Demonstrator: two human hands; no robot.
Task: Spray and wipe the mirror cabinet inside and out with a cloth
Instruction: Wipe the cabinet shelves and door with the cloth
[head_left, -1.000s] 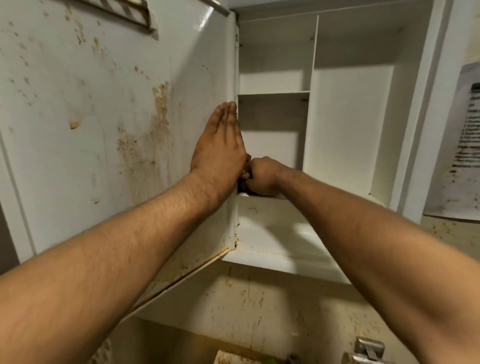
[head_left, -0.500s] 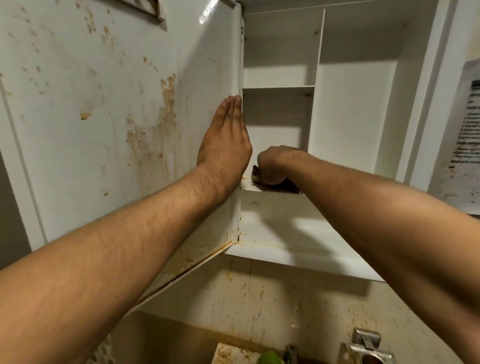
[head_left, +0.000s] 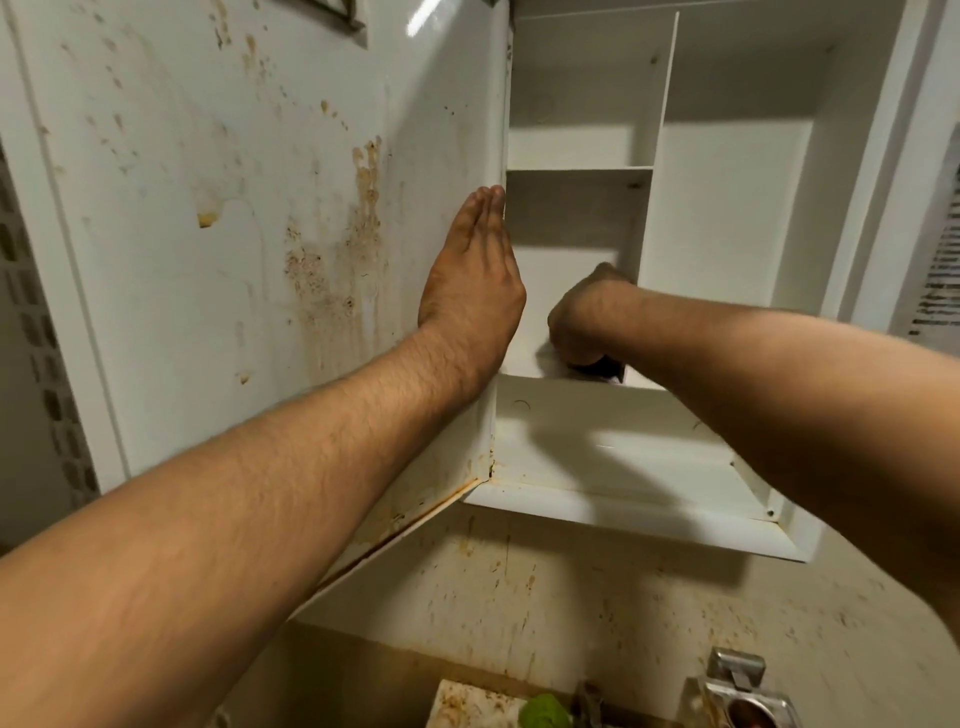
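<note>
Against the door (head_left: 260, 208) the left grip (head_left: 472, 280) is pressed flat; if released, the right grip (head_left: 582, 322), clenched on the cloth (head_left: 602, 368), could be struck.

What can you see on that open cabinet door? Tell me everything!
The cabinet door is a flat, glossy white panel, swung open left of the shelves. Brown streaks and specks run down its inner face, a yellowish blob sits further left, and rusty grime lines its bottom edge. The left hand presses flat against it near its right edge, fingers straight, pointing up.
</note>
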